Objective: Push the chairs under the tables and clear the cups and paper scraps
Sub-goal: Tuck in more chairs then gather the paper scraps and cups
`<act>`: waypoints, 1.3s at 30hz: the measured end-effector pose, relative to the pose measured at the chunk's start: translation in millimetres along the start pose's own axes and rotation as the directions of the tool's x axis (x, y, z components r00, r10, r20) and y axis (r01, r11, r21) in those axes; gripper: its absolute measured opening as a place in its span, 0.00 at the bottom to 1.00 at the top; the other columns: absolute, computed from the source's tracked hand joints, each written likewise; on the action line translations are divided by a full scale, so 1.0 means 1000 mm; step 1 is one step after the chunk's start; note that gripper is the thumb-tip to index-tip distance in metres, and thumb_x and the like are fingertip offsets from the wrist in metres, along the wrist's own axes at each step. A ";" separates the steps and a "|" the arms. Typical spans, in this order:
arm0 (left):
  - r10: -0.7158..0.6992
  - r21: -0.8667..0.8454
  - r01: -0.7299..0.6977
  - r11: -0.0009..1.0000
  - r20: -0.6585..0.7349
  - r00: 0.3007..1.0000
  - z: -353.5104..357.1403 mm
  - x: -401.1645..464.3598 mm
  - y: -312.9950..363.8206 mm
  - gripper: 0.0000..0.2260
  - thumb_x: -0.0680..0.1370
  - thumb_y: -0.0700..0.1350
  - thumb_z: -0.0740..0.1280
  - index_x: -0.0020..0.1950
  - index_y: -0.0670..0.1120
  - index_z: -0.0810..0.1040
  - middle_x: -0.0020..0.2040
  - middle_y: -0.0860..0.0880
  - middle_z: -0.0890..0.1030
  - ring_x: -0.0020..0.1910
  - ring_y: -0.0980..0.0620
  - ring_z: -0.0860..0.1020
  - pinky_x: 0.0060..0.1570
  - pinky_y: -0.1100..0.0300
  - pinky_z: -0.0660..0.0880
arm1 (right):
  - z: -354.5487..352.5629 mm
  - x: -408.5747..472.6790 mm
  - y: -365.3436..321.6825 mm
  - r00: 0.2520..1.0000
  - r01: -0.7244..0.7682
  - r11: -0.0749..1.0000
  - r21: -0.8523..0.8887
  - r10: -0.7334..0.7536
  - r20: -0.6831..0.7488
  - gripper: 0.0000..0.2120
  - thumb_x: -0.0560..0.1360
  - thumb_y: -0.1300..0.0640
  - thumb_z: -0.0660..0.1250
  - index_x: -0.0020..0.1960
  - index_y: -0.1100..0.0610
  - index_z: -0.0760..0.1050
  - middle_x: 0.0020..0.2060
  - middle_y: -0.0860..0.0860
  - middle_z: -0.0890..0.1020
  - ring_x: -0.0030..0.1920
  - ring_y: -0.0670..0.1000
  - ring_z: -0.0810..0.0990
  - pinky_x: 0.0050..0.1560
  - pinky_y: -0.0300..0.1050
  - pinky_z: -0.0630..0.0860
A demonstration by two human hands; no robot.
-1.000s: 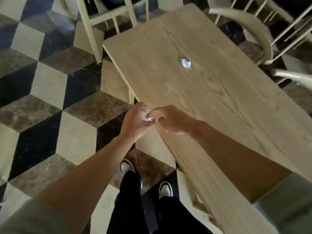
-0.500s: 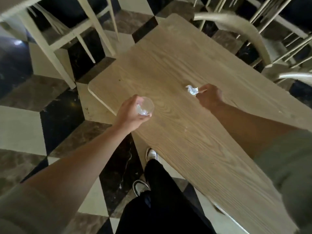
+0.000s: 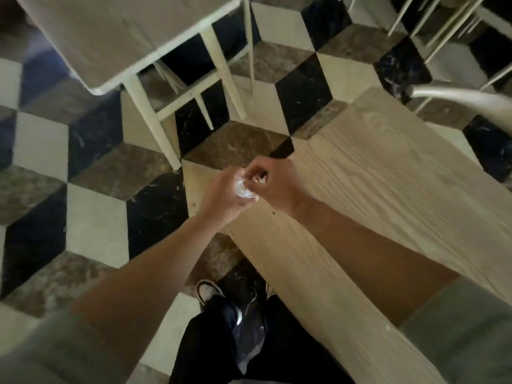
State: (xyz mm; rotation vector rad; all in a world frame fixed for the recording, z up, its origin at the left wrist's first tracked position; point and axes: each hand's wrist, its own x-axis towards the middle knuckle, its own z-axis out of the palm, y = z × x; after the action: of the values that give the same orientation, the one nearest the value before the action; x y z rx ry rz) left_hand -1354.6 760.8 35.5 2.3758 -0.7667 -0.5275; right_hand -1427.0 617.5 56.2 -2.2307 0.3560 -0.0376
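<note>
My left hand (image 3: 221,194) grips a small clear plastic cup (image 3: 244,192) over the near left corner of the light wooden table (image 3: 388,189). My right hand (image 3: 273,180) is right against the cup's mouth, fingers curled and pinched together. A pale bit of crumpled paper scrap (image 3: 260,177) shows between those fingers. The tabletop that I can see has no scrap on it. A pale chair with a curved back rail (image 3: 460,96) stands at the table's far right side.
A second table (image 3: 110,37) fills the upper left, with white wooden legs and rungs (image 3: 155,126) under it. More pale chair spindles (image 3: 443,26) are at the top right. A dark shiny bag (image 3: 246,328) hangs by my legs on the cube-patterned floor (image 3: 94,223).
My right hand picked the paper scrap off the table and came back to the cup in my left hand. My view swung left toward the other table.
</note>
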 end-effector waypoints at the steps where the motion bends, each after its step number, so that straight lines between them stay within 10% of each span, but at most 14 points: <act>1: -0.001 0.000 0.001 1.000 -0.009 1.000 -0.010 0.004 -0.009 0.20 0.71 0.50 0.79 0.60 0.49 0.78 0.54 0.53 0.81 0.53 0.53 0.80 0.48 0.62 0.74 | 0.013 0.012 -0.011 0.998 0.033 0.994 -0.101 -0.027 0.057 0.06 0.78 0.53 0.72 0.54 0.48 0.82 0.47 0.46 0.86 0.47 0.46 0.84 0.48 0.46 0.81; 6: -0.058 0.014 0.059 0.998 -0.052 0.997 -0.078 0.027 -0.078 0.20 0.70 0.49 0.80 0.60 0.49 0.80 0.54 0.52 0.82 0.54 0.51 0.80 0.55 0.51 0.78 | 0.071 0.097 -0.074 0.961 0.154 0.951 -0.268 -0.081 0.266 0.08 0.80 0.56 0.68 0.55 0.55 0.84 0.47 0.53 0.87 0.46 0.53 0.84 0.50 0.51 0.80; 10: -0.088 -0.010 0.088 0.996 -0.032 0.996 -0.138 0.049 -0.162 0.21 0.70 0.45 0.80 0.60 0.44 0.80 0.54 0.47 0.82 0.56 0.45 0.79 0.56 0.46 0.77 | 0.113 0.175 -0.136 0.779 0.206 0.936 -0.284 0.019 0.626 0.11 0.83 0.57 0.62 0.54 0.56 0.84 0.43 0.50 0.83 0.39 0.50 0.81 0.43 0.50 0.77; 15: -0.167 -0.092 0.159 0.983 -0.088 0.982 -0.201 0.074 -0.240 0.18 0.71 0.51 0.78 0.57 0.49 0.79 0.53 0.51 0.82 0.56 0.49 0.78 0.57 0.53 0.76 | 0.153 0.248 -0.190 0.866 0.238 0.947 -0.217 -0.105 0.490 0.15 0.81 0.62 0.63 0.62 0.55 0.84 0.55 0.51 0.87 0.43 0.39 0.81 0.46 0.28 0.72; 25: -0.198 -0.090 0.186 0.978 -0.159 0.967 -0.333 0.170 -0.357 0.27 0.69 0.43 0.79 0.66 0.46 0.76 0.62 0.47 0.80 0.64 0.45 0.74 0.57 0.54 0.71 | 0.267 0.409 -0.281 0.627 0.286 0.878 -0.384 0.131 0.768 0.17 0.80 0.64 0.59 0.67 0.59 0.76 0.58 0.59 0.81 0.45 0.52 0.77 0.40 0.42 0.74; 39: -0.146 -0.023 0.145 0.989 -0.109 0.983 -0.519 0.433 -0.489 0.28 0.71 0.46 0.80 0.68 0.45 0.76 0.63 0.44 0.81 0.63 0.42 0.77 0.61 0.43 0.76 | 0.307 0.730 -0.354 0.819 0.120 0.990 -0.081 -0.052 0.572 0.18 0.78 0.60 0.65 0.66 0.55 0.81 0.63 0.55 0.83 0.61 0.56 0.81 0.54 0.44 0.71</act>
State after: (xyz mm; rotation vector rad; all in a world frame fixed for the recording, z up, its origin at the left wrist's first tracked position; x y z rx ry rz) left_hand -562.7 1024.7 36.8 2.4371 -0.5414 -0.4543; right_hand -595.5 865.6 63.0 -2.2409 -0.0783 0.6084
